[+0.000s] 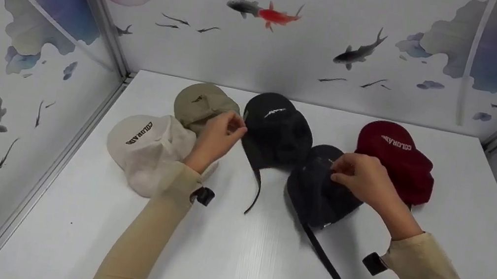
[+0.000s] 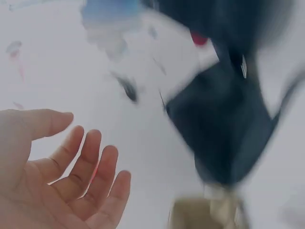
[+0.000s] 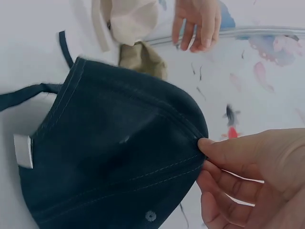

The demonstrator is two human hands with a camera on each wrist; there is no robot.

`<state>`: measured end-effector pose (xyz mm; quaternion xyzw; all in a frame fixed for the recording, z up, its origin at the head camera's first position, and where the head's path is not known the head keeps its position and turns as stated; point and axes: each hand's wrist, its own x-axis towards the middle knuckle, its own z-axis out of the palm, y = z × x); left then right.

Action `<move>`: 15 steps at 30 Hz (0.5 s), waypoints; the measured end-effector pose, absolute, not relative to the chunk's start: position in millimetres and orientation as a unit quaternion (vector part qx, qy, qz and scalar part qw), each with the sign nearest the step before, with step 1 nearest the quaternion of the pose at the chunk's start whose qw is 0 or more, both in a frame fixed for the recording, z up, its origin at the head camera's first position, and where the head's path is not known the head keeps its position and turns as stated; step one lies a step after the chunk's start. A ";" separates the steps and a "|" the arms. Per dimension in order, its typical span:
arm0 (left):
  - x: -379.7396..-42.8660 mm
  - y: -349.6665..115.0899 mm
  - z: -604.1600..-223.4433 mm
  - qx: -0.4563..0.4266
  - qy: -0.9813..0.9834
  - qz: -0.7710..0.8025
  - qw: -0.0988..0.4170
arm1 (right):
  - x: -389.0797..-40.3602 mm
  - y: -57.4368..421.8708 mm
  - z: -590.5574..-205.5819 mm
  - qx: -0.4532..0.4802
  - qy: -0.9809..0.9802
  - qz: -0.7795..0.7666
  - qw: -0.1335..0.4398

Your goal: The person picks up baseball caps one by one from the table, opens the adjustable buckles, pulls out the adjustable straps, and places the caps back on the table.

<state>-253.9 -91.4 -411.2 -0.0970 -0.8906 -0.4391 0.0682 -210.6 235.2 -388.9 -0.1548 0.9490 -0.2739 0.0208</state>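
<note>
My right hand (image 1: pixel 367 178) pinches the edge of a dark navy cap (image 3: pixel 114 138) between thumb and fingers. From this cap a loose strap (image 1: pixel 322 256) trails toward the near side, and a small white tag (image 3: pixel 24 151) shows at its rim. Over the olive cap (image 1: pixel 199 102) hovers my left hand (image 1: pixel 217 139), its fingers loosely bent with nothing in them. To its right lies a black cap (image 1: pixel 279 134) with white lettering and a dangling strap. The left wrist view shows the palm of the left hand (image 2: pixel 81 186), with blurred dark caps apart from it.
A white cap (image 1: pixel 141 157) lettered "COLORADO" lies at the left, partly behind the left forearm. Behind the right hand sits a maroon cap (image 1: pixel 395 158). White panels painted with fish enclose the white table (image 1: pixel 229 261) at the back and sides.
</note>
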 end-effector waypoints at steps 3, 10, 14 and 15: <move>-270.1 -104.6 -413.1 -0.055 -0.930 -0.354 0.086 | -212.6 238.7 -394.8 -0.153 0.952 -0.264 0.022; -301.8 -119.9 -426.5 0.009 -0.967 -0.245 0.071 | -223.2 242.3 -403.7 -0.140 0.960 -0.242 0.013; -313.7 -124.9 -438.3 0.014 -0.974 -0.216 0.072 | -230.5 243.4 -407.6 -0.130 0.965 -0.227 0.009; -316.0 -126.1 -441.3 0.014 -0.975 -0.211 0.074 | -232.0 243.8 -408.7 -0.128 0.966 -0.224 0.008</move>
